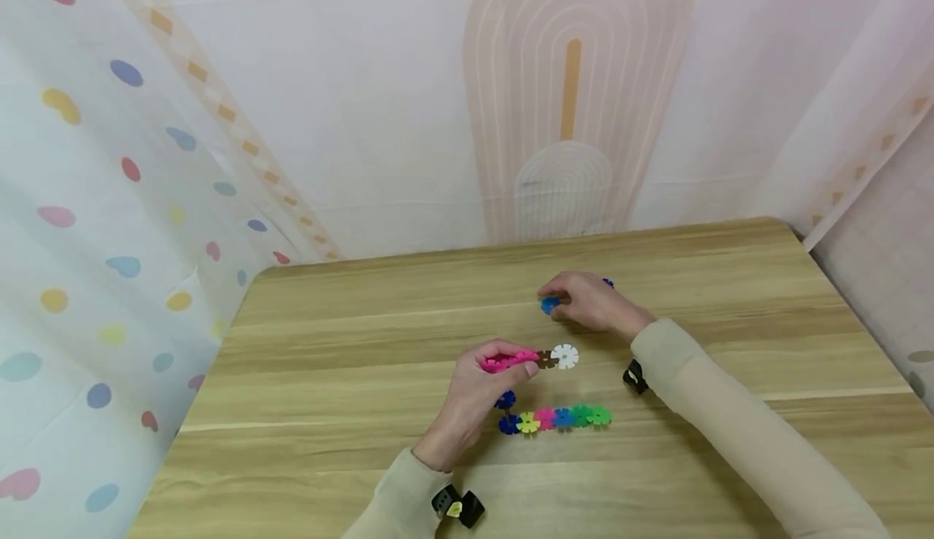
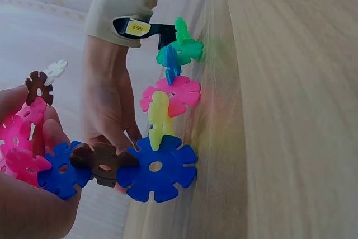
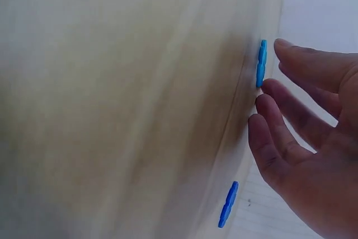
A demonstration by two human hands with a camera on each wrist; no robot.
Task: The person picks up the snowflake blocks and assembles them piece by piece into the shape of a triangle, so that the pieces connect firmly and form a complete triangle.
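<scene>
While the left hand (image 1: 481,389) pinches a pink-and-brown disc chain (image 1: 527,359) mid-desk, keeping it off the wood, the right hand (image 1: 593,302), fingers relaxed and straight, touches a blue disc (image 1: 549,305) lying flat nearer the desk's (image 1: 328,409) far edge.

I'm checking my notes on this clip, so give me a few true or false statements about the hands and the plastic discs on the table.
1. The left hand holds a pink disc piece. True.
2. The right hand grips a yellow disc. False: its straight fingers touch a flat blue disc.
3. A white disc ends the held piece. True.
4. The chain of discs lies on the floor. False: it lies on the wooden table.
</scene>
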